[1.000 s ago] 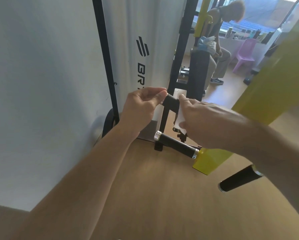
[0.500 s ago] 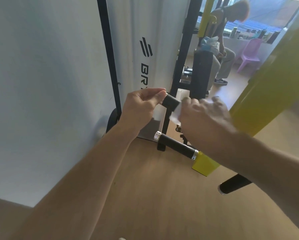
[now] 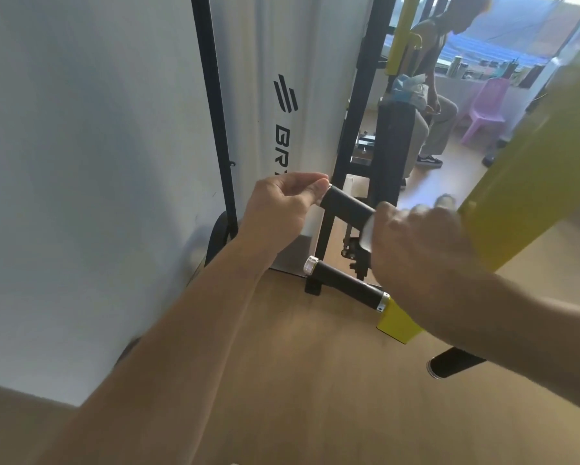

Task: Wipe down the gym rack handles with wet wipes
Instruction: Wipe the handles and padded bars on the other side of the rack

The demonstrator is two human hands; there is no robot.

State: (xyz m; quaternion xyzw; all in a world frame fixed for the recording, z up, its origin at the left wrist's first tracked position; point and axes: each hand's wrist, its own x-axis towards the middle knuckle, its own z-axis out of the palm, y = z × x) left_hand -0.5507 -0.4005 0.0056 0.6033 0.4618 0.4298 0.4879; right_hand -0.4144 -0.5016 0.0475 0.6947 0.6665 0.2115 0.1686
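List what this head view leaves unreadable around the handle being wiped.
- Wipe: only a white sliver shows; the right hand covers the rest.
- Upper handle: its right end is hidden under that hand; the left hand pinches its left end.
- Right fingertips: motion-blurred.
- Logo on the white panel: its lower letters are hidden behind the left hand.
- Third handle: mostly behind the right forearm.
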